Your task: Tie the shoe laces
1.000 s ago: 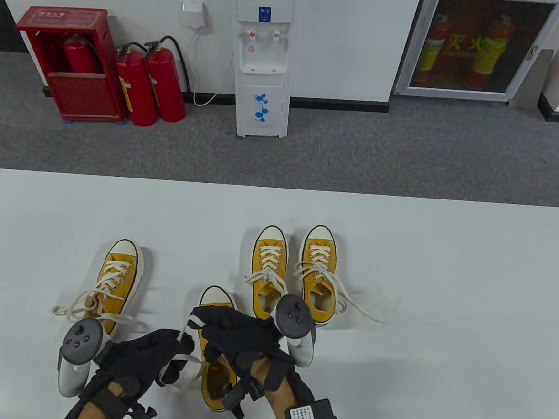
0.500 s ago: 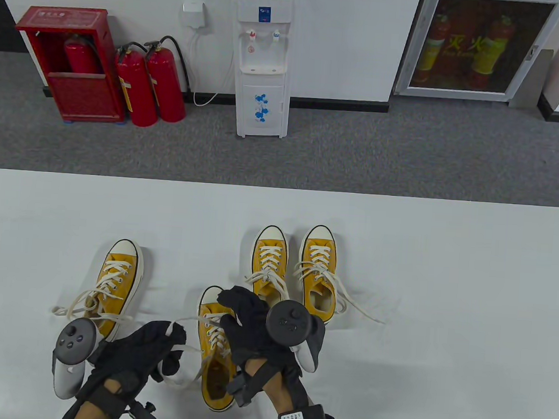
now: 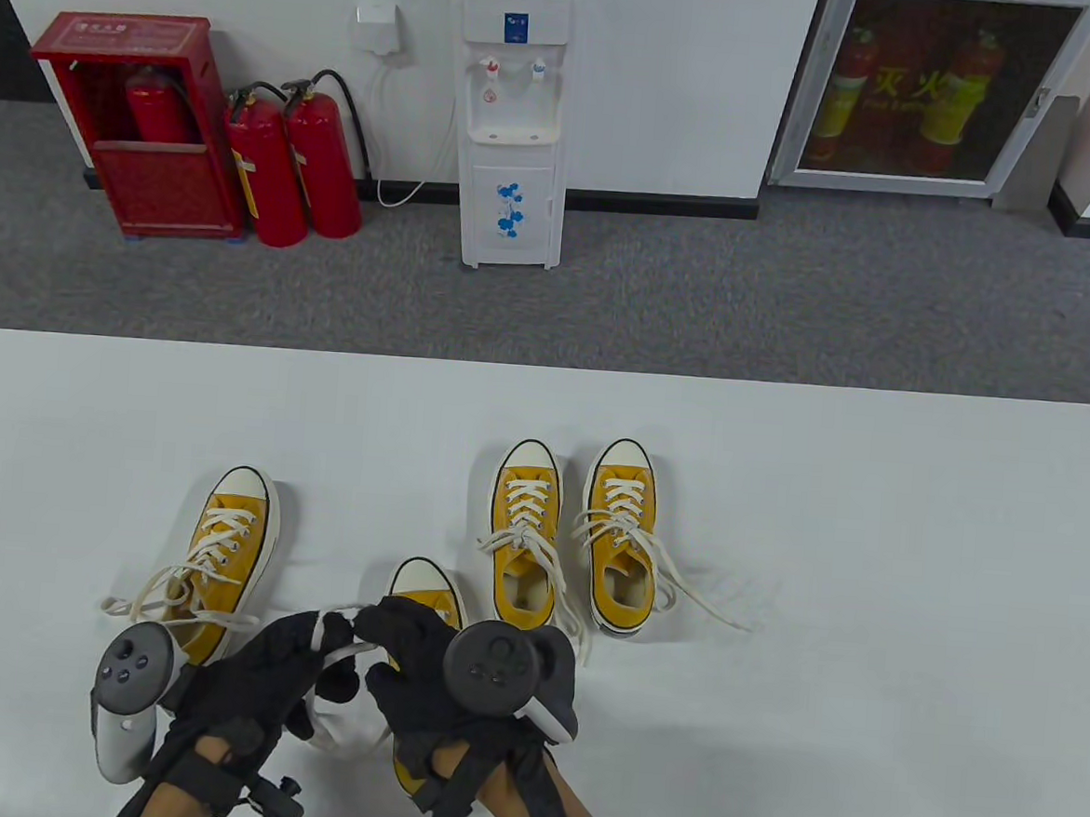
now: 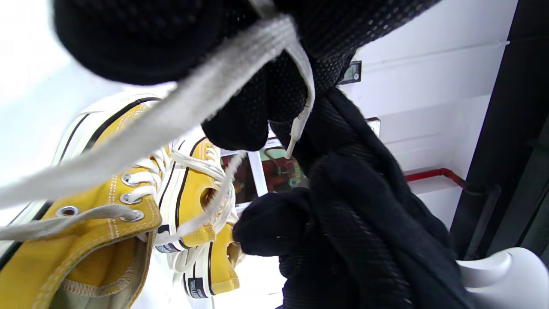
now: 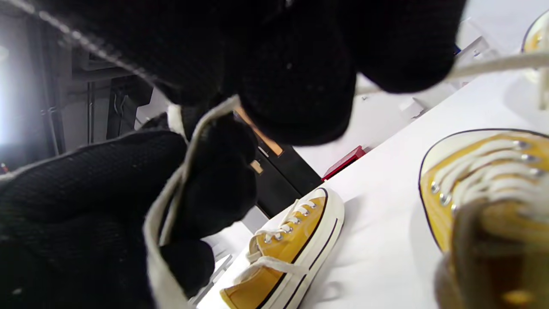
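Observation:
Several yellow sneakers with white laces lie on the white table (image 3: 871, 543). The near middle shoe (image 3: 425, 587) lies under both gloved hands. My left hand (image 3: 290, 656) holds a white lace (image 3: 339, 618) that loops over its fingers, seen close in the left wrist view (image 4: 206, 94). My right hand (image 3: 407, 646) pinches the same lace beside the left hand, above the shoe's eyelets. In the right wrist view the lace (image 5: 171, 201) runs between the black fingers (image 5: 296, 86). The shoe's opening is mostly hidden by the right hand.
A left shoe (image 3: 223, 545) with loose laces lies at the left. A pair (image 3: 523, 528) stands behind, and its right shoe (image 3: 625, 535) has a long loose lace trailing right. Beyond the table stand fire extinguishers (image 3: 291, 167) and a water dispenser (image 3: 514, 117).
My right hand has drawn back toward me and left, meeting the left hand over the near shoe. The lace now arcs between both hands.

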`<action>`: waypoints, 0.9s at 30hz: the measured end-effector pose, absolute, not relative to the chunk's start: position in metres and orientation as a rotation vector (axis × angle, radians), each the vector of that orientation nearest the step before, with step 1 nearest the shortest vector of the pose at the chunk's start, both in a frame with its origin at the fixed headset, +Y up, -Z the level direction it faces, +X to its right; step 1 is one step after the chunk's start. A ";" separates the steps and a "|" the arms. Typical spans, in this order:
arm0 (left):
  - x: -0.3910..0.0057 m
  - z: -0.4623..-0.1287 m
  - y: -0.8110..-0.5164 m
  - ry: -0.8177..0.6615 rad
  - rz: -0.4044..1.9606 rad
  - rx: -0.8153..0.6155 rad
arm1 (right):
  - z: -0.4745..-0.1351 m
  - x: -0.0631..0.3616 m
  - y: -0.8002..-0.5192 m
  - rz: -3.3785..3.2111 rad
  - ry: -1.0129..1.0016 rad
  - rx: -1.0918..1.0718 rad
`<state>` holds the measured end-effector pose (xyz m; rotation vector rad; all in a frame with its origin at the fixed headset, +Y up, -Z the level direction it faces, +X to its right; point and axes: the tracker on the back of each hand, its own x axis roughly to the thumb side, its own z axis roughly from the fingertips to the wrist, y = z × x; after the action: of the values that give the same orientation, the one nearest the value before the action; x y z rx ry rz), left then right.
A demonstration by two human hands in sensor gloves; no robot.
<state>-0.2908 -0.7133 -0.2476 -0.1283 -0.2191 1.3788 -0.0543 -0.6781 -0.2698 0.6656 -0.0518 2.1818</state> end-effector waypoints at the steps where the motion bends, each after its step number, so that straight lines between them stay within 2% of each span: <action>1: -0.290 -0.247 -0.713 -0.224 1.378 -0.127 | -0.271 -0.056 -0.681 2.188 -0.022 0.657; 4: -0.289 -0.247 -0.711 -0.243 1.381 -0.141 | -0.273 -0.058 -0.686 2.158 0.016 0.597; 13: -0.290 -0.247 -0.711 -0.223 1.333 -0.117 | -0.273 -0.053 -0.684 2.228 -0.103 0.521; 27: -0.297 -0.247 -0.712 -0.120 1.338 -0.027 | -0.279 -0.040 -0.679 2.066 -0.033 0.471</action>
<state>-0.2967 -0.7123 -0.2465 -0.0272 -0.1197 1.3382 -0.0395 -0.6788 -0.2790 0.4706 -0.0329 2.0657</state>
